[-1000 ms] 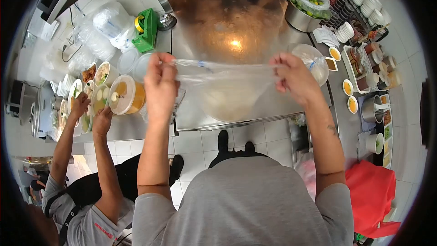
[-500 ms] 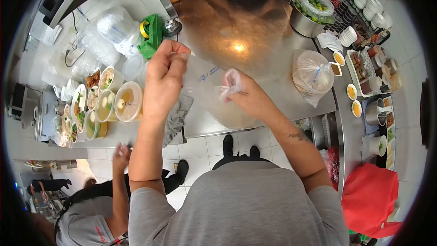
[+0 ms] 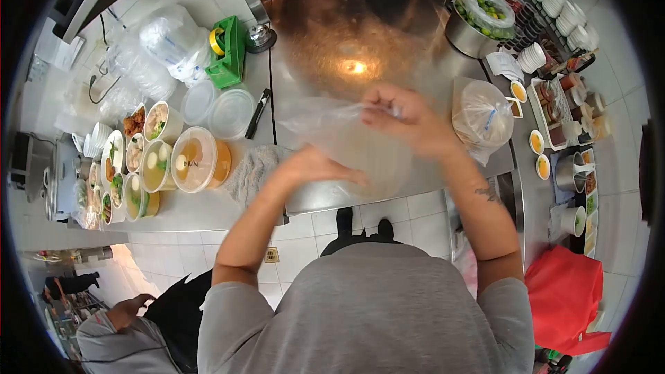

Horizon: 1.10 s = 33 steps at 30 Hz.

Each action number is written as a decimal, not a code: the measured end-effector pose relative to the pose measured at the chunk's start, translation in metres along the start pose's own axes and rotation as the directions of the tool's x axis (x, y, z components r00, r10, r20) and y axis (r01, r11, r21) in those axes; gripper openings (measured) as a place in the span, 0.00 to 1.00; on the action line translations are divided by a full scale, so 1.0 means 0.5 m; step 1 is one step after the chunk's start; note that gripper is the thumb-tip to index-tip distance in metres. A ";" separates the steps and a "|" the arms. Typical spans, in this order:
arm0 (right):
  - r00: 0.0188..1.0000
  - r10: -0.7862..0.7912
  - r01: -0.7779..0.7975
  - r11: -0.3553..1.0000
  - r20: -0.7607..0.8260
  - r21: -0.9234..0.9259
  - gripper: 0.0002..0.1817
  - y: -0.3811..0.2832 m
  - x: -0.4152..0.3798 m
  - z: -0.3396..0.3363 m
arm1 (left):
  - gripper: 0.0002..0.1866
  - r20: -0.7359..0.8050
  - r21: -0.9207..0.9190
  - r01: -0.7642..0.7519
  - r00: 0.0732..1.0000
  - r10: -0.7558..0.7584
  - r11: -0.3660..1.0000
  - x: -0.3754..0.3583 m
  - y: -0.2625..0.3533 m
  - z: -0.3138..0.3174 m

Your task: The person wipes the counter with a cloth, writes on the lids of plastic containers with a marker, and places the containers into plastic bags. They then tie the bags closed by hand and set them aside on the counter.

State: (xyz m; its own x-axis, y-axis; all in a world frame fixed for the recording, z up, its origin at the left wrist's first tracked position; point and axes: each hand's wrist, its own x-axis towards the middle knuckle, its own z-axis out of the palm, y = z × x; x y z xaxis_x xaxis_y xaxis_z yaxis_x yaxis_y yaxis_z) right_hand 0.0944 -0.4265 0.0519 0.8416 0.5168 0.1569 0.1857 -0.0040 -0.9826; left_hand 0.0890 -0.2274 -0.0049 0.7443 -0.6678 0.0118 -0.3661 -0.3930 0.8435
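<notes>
A clear plastic bag (image 3: 325, 112) with a round, pale container-like shape inside it hangs over the front of the steel counter. At its upper right, my right hand (image 3: 402, 116) has its fingers closed on the bag's gathered plastic. My left hand (image 3: 315, 167) is at the lower left side of the bag, somewhat blurred, with the thumb stretched out along it; its other fingers are partly hidden. To the left of that hand lies a grey cloth (image 3: 260, 172). What exactly the bag holds is hard to make out through the film.
Lidded soup tubs (image 3: 201, 161) and filled bowls crowd the left counter, near clear lids (image 3: 232, 112), a black marker (image 3: 258, 113) and a green tape dispenser (image 3: 226, 52). On the right stand a tied bag (image 3: 485, 121), a pot of limes (image 3: 474, 34) and sauce cups (image 3: 536, 141). A co-worker (image 3: 131, 332) is at lower left.
My left hand has let go of the bag's top and moved down to its side. My right hand has risen slightly to the right, still gripping plastic. The co-worker's arm has drawn back.
</notes>
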 end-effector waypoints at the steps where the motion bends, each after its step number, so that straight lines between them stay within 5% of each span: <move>1: 0.998 -0.057 0.058 0.998 -0.018 0.021 0.04 0.008 0.005 0.018 | 0.39 -0.059 -0.048 -0.062 0.997 0.059 0.997 0.020 -0.003 0.047; 4: 0.992 -0.080 0.068 0.991 -0.102 -0.112 0.12 0.038 -0.009 0.054 | 0.24 -0.219 -0.155 -0.102 0.973 0.066 0.983 0.072 -0.060 0.122; 7: 0.875 -0.300 0.190 0.935 -0.380 -0.299 0.27 0.045 -0.065 0.060 | 0.18 -0.396 -0.086 -0.152 0.912 0.106 0.985 0.078 -0.078 0.143; 11: 0.858 -0.194 -0.231 0.679 -0.475 -0.696 0.43 0.107 -0.136 0.093 | 0.10 -0.552 0.033 -0.009 0.834 0.026 0.999 0.082 -0.035 0.163; 14: 0.872 -0.178 -0.307 0.527 -0.456 -0.792 0.44 0.165 -0.117 0.146 | 0.11 -0.572 -0.168 -0.111 0.820 -0.005 0.980 0.077 0.017 0.180; 16: 0.831 -0.212 -0.268 0.657 -0.514 -0.704 0.41 0.168 -0.085 0.148 | 0.11 -0.591 -0.292 -0.183 0.807 -0.027 0.939 0.065 0.062 0.182; 18: 0.791 -0.282 -0.240 0.673 -0.543 -0.699 0.37 0.177 -0.079 0.145 | 0.13 -0.577 -0.178 -0.157 0.816 0.026 0.972 0.039 0.118 0.168; 20: 0.760 -0.391 -0.188 0.633 -0.520 -0.751 0.32 0.188 -0.080 0.142 | 0.17 -0.506 0.174 -0.034 0.854 0.119 0.984 0.004 0.195 0.152; 22: 0.735 -0.487 -0.141 0.572 -0.472 -0.808 0.28 0.203 -0.083 0.141 | 0.16 -0.283 0.721 -0.199 0.789 0.545 0.663 -0.024 0.226 0.163; 24: 0.751 -0.508 -0.107 0.537 -0.422 -0.837 0.23 0.210 -0.083 0.139 | 0.17 -0.034 0.963 -0.084 0.903 0.428 0.255 -0.023 0.221 0.157; 25: 0.789 -0.475 -0.096 0.531 -0.390 -0.842 0.21 0.210 -0.080 0.135 | 0.18 -0.051 0.996 0.041 0.989 0.138 0.076 -0.005 0.201 0.141; 29: 0.918 -0.328 -0.022 0.519 -0.223 -0.854 0.18 0.195 -0.068 0.103 | 0.14 0.044 0.619 0.173 0.966 -0.254 0.766 -0.005 0.056 0.048; 30: 0.927 -0.322 0.021 0.552 -0.189 -0.834 0.18 0.185 -0.066 0.096 | 0.14 0.071 0.184 0.383 0.913 -0.401 0.905 -0.004 0.054 0.040; 31: 0.937 -0.313 0.061 0.584 -0.156 -0.809 0.18 0.168 -0.069 0.087 | 0.13 0.170 -0.285 0.537 0.844 -0.509 0.794 -0.004 0.051 0.037; 32: 0.944 -0.306 0.099 0.616 -0.122 -0.782 0.19 0.149 -0.071 0.077 | 0.13 0.311 -0.662 0.590 0.777 -0.547 0.462 -0.006 0.049 0.036; 33: 0.954 -0.251 0.035 0.637 -0.165 -0.770 0.17 0.126 -0.087 0.068 | 0.13 0.353 -0.761 0.564 0.774 -0.526 0.319 -0.009 0.046 0.039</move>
State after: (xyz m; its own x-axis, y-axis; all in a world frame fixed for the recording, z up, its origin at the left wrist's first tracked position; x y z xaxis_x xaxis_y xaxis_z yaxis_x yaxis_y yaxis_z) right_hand 0.0520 -0.4201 -0.0201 0.8398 0.3531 0.4124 0.5379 -0.6436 -0.5444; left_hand 0.0665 -0.2458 0.0040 0.5710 -0.5335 -0.6240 0.7285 -0.0213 0.6848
